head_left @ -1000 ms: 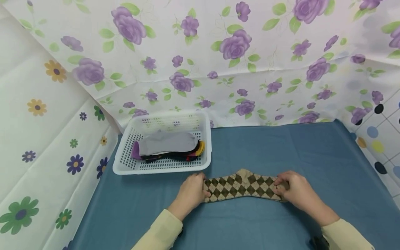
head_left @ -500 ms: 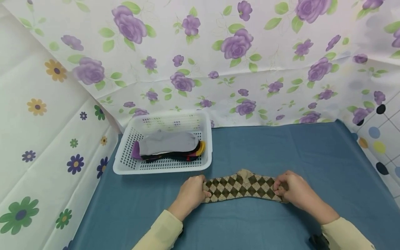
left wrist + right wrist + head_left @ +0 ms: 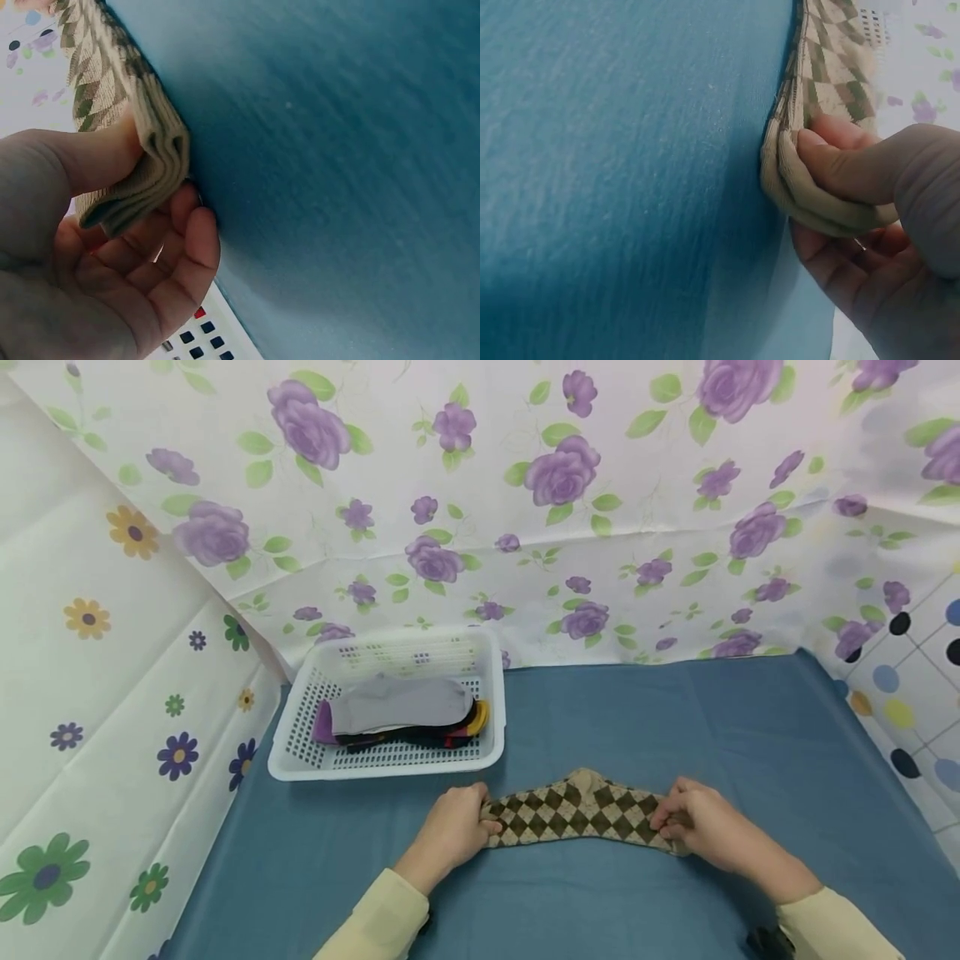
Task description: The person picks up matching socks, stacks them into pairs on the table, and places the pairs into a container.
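Observation:
A beige pair of socks (image 3: 573, 810) with brown diamonds lies stretched sideways, one sock on the other, heels pointing away from me. My left hand (image 3: 452, 828) pinches the cuff end; the left wrist view shows the layered cuffs (image 3: 154, 172) between thumb and fingers. At the other end, my right hand (image 3: 705, 827) grips the toes. Two rounded toe ends (image 3: 810, 191), stacked together, show in the right wrist view, thumb on top and fingers beneath.
A white perforated basket (image 3: 386, 772) stands behind my left hand, holding a stack of folded socks with a grey one (image 3: 401, 706) on top. Blue cloth (image 3: 585, 910) covers the table. Floral sheets (image 3: 495, 460) hang at the back and sides.
Both hands keep their hold on the pair of socks, which stays stretched out. Only small shifts show, and the head view has turned slightly.

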The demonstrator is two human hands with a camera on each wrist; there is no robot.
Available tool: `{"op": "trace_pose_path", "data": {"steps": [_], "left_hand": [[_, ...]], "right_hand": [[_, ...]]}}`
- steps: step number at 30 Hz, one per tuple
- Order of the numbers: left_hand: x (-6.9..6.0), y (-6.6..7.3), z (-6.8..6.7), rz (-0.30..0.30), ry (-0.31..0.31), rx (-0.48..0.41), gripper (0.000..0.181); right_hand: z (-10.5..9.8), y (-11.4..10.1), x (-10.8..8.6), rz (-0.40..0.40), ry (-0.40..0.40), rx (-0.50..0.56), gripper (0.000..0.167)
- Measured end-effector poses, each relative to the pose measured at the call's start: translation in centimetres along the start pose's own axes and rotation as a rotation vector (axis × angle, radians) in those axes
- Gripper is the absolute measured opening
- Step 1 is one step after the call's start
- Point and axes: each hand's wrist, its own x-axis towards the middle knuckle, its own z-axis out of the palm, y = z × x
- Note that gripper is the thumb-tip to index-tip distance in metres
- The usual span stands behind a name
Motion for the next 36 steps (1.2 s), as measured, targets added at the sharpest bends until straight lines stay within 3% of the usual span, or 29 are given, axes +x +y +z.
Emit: {"op": "trace_pose_path", "data": {"steps": [3, 12, 20, 27, 32, 34, 36], "left_hand": [[-0.2, -0.1, -0.2, 0.01, 0.021, -0.04, 0.027], [-1.4, -0.6, -1.2, 0.074, 0.123, -0.269, 0.026], [-2.5, -0.4, -2.4, 0.118, 0.289, -0.339, 0.025], [-2.9, -0.5, -4.4, 0.083, 0.355, -0.433, 0.022], [-3.0, -0.7, -5.5, 0.036, 0.372, -0.499, 0.019], [-3.1, -0.8, -5.8, 0.021, 0.386, -0.5, 0.02], [-3.1, -0.9, -6.1, 0.017, 0.4, -0.489, 0.02]], "right_hand": [[0.0, 0.1, -0.3, -0.007, 0.014, 0.013, 0.023], [-0.2, 0.2, -1.1, -0.021, 0.095, 0.004, 0.022], [-0.9, -0.6, -1.6, -0.123, 0.305, -0.01, 0.029], [-1.7, -2.1, -1.6, -0.181, 0.349, 0.093, 0.035], [-2.0, -3.4, -1.4, -0.107, 0.351, 0.109, 0.054], [-2.2, -3.8, -1.4, -0.086, 0.336, 0.104, 0.044], [-2.3, -4.1, -1.3, -0.085, 0.314, 0.115, 0.019]]}}
